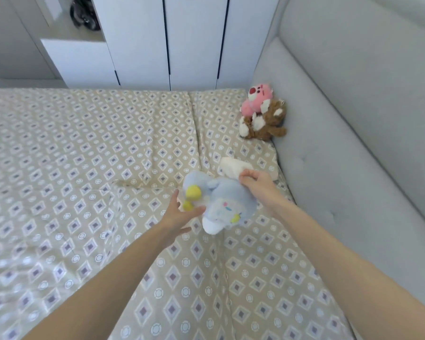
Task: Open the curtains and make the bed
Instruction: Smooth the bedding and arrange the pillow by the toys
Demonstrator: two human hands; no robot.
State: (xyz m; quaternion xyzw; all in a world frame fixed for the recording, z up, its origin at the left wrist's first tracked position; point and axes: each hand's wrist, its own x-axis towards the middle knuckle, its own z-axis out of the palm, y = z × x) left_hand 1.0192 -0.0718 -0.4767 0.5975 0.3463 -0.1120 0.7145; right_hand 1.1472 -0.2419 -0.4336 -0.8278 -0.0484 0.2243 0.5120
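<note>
Bed nearly made: plush toy in hand

Bed [84,168] lies beneath both hands. Right hand [254,181] pinches the blue plush toy [221,200], which hangs lengthwise toward the person. Left hand [179,212], fingers spread, touches its near-left side. Pink and brown toys [263,111] sit beyond the right hand.

The right hand [254,181] pinches a pale blue plush toy [221,202] above the patterned bed cover [84,168]. The left hand [179,212] reaches open-fingered beneath it. Pink [253,99] and brown [268,121] plush toys lie against the grey headboard [341,119].

A home bedroom: a bed [88,153] under a beige diamond-patterned cover, a grey padded headboard [349,123] along its right edge, white wardrobe doors [194,38] at its far edge, plush toys [263,111] in the far right corner
</note>
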